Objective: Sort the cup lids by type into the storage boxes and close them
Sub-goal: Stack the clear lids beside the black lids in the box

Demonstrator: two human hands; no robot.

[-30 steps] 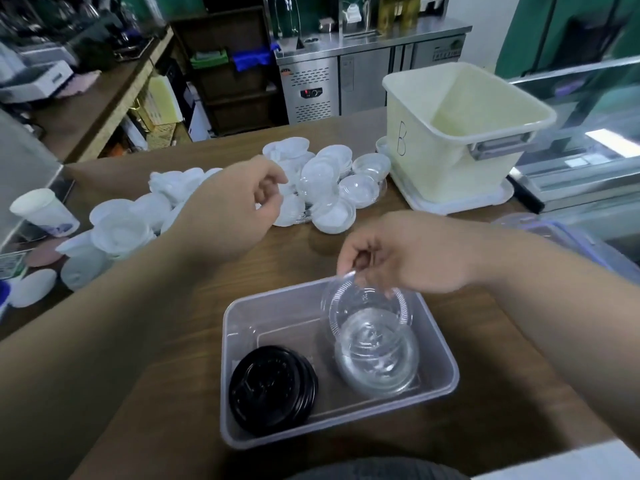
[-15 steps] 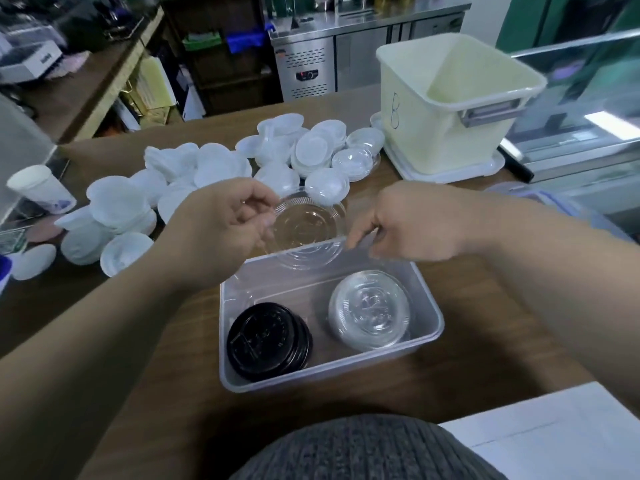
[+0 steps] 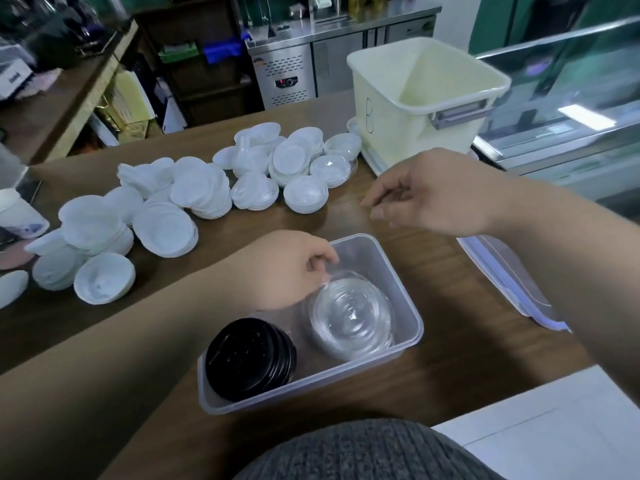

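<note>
Our left hand point(image 3: 294, 271) pinches the rim of a clear domed plastic lid point(image 3: 349, 320), nesting it with its type in the clear rectangular box point(image 3: 329, 374); our right hand point(image 3: 433, 192) hangs relaxed, empty.

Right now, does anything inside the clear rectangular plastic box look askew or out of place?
Yes. The stack of black round plastic lids leans tilted in the near-left corner of the box, beside the stack of clear plastic lids.

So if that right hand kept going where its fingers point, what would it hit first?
Probably the nearest white lid of the pile: the right hand points left at it across bare table. Its height is unclear, so it might pass just over.
</note>
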